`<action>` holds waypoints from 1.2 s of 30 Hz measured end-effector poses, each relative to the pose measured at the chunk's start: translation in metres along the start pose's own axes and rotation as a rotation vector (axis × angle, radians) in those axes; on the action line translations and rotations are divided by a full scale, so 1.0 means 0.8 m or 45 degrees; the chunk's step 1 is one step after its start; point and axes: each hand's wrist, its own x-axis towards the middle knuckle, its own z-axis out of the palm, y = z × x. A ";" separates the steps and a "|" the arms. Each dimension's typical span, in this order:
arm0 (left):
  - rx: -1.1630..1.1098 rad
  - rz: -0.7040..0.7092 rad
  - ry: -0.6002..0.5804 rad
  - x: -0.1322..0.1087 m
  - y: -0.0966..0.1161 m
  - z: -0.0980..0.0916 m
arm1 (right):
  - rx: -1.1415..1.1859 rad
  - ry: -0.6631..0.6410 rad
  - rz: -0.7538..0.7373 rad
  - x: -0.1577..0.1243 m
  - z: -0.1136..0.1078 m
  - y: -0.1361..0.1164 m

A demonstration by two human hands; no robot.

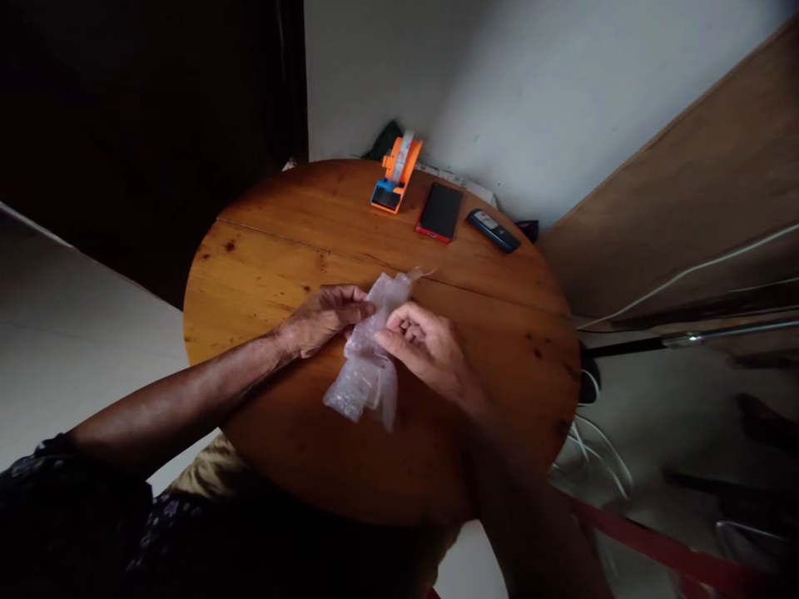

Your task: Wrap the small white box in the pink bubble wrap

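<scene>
Well, closest to the body, below the left hand, come a dark patterned sleeve [75,499] and the near edge of the round wooden table [275,258]. Ahead of that, crumpled clear bubble wrap [362,339] lies on the tabletop between the two hands, its lower end fanning out toward the person and its top reaching just beyond the fingers; whether anything sits inside its folds I can't tell. The left hand [328,320] has thumb and forefinger pinched together on the wrap's left edge. The right hand [430,345] is at the opposite edge, fingers curled and thumb stretched over the plastic, but I can't tell whether it grips or only touches. The two hands stand slightly apart. Farther out, past both hands, an orange and blue tape dispenser [409,162] carries a roll of tape [400,158]; to its right lie a red-edged phone [440,210] and a small dark handset [493,230], beyond the right hand. Behind them all rises a pale wall [499,91].
</scene>
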 end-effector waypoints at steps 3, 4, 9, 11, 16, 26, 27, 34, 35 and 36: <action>-0.026 0.019 -0.040 -0.003 0.002 0.003 | -0.038 0.042 0.019 0.006 0.010 0.009; -0.036 0.023 -0.045 -0.005 0.003 0.004 | -0.045 0.066 0.035 0.007 0.011 0.011; -0.097 0.025 -0.060 -0.007 0.005 0.005 | -0.061 0.267 0.113 0.010 -0.001 0.017; -0.121 0.044 -0.034 -0.005 0.006 0.003 | 0.053 0.333 0.151 0.013 -0.009 0.021; -0.235 0.047 0.032 0.003 0.012 -0.005 | 0.467 0.420 0.291 0.020 -0.022 0.034; -0.407 0.000 0.105 0.007 0.016 -0.006 | 0.638 0.396 0.355 0.028 -0.033 0.045; -0.382 0.003 0.102 0.007 0.016 -0.006 | 0.620 0.356 0.337 0.028 -0.032 0.044; -0.287 0.054 0.035 0.007 0.013 -0.006 | 0.536 0.355 0.290 0.025 -0.011 0.047; -0.274 0.079 0.057 0.009 0.013 -0.008 | 0.540 0.385 0.301 0.025 -0.011 0.047; -0.252 0.116 0.104 0.010 0.013 -0.010 | 0.547 0.423 0.308 0.025 -0.012 0.047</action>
